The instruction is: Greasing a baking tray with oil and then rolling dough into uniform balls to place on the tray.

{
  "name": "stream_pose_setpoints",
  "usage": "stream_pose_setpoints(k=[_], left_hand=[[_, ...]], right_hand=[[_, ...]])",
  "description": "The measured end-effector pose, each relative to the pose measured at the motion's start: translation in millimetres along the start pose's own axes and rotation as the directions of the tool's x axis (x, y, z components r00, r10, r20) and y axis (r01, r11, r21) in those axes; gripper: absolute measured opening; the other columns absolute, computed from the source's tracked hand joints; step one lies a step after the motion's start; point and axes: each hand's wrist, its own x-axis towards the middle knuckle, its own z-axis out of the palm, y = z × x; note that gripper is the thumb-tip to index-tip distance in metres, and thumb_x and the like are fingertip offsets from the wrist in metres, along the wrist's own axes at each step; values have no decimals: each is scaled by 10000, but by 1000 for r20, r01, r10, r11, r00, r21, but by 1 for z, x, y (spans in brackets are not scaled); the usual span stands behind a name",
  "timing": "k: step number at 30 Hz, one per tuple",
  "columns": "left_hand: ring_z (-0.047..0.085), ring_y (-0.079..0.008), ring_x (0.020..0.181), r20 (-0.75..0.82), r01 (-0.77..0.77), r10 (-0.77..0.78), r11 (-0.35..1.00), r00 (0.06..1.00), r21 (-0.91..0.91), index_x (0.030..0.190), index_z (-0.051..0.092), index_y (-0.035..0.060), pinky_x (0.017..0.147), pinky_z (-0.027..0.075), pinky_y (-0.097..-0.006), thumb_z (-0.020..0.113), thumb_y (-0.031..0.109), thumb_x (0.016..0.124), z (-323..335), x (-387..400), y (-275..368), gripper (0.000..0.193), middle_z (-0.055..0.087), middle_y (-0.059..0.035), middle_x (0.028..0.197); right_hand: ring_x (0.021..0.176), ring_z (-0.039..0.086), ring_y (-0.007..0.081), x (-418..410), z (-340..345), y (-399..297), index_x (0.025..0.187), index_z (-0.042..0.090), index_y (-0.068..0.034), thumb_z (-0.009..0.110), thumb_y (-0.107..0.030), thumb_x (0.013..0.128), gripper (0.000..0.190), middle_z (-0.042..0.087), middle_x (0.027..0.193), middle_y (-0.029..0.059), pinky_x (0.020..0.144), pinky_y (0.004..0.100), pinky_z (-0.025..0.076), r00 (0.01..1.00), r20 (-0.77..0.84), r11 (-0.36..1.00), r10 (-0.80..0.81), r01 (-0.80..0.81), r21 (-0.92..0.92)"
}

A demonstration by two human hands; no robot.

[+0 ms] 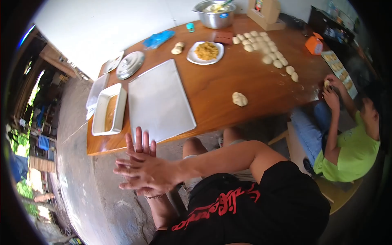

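Note:
My right hand [153, 173] lies across my left hand [142, 150], palm against palm, beyond the table's near left corner. The fingers of both are spread, and neither hand holds anything. A bracelet circles my left wrist. Just beyond my fingertips, a metal baking sheet [160, 98] lies flat on the wooden table [211, 88]. Left of it stands a white rectangular container [122, 107] with a brownish layer at its bottom. One flattened dough piece [239, 99] lies alone near the table's front edge. Farther back, a white plate [190, 56] carries a yellow-orange shredded filling [207, 50].
Dough balls [267, 59] lie in rows at the back right, near an orange scale [314, 44]. A large metal pot [214, 20] and a cardboard box [269, 12] stand behind. A metal lid [130, 65] lies back left. At right, a seated person [349, 150] handles a small piece beside a filled tray [351, 88].

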Motion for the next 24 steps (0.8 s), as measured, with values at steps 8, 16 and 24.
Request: stream_pose_setpoints(k=[8,16,24], left_hand=[[134,-396,1685,-504,-90,-130,917,854,-389,1769,158,110,1319,107,-723,575,655,1043,68,-64,15,999,198,-159,1825],[58,-405,1702,-567,-243,71,941,821,-234,1776,184,207,1318,-5,-727,384,725,1081,15,-99,105,890,115,-203,1838],[293,-518,1618,-254,-169,154,985,955,-39,1729,292,62,1318,124,-734,273,747,1105,-18,-133,107,927,386,-314,1709]], right_hand=[[1580,331,501,41,26,61,1494,624,-163,714,-484,921,663,444,1655,236,1288,719,159,922,-262,948,286,-311,-60],[1639,285,434,-46,-4,20,1651,485,-226,841,-454,915,849,383,1742,204,1300,698,212,958,228,944,176,-98,-314],[1642,261,465,-151,-120,98,1645,441,-30,604,-594,1066,825,364,1737,258,1312,671,193,842,-226,590,490,-511,-624]])
